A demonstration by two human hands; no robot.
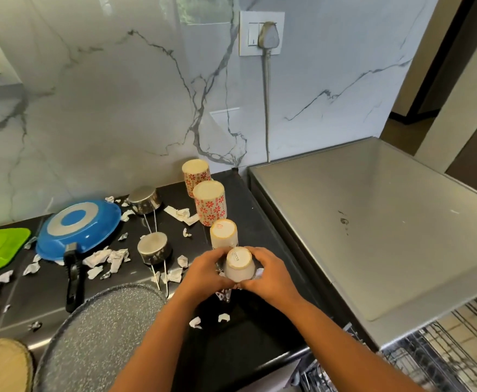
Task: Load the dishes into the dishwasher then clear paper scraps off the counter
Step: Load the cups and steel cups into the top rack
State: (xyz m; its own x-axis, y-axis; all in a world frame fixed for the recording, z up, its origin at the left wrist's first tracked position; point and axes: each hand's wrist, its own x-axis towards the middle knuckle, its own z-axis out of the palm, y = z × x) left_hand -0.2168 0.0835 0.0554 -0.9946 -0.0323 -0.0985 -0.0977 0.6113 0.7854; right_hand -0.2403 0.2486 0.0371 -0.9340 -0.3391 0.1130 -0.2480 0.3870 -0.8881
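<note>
Near R: dishwasher rack [443, 349] below table [245, 340] edge, so short carry for loading. Mid: white cup [238, 264] upside-down, base up, on or just off table (cannot tell), held between left hand [207, 271] and right hand [265, 274]. Both grips closed on it, fingers curled round its sides; prob. two-handed for a secure lift. Behind, in a row: second white cup [223, 233], then patterned cups [210, 206], all inverted, untouched. Paper scraps [104, 257] scattered L, not yet cleared.
</note>
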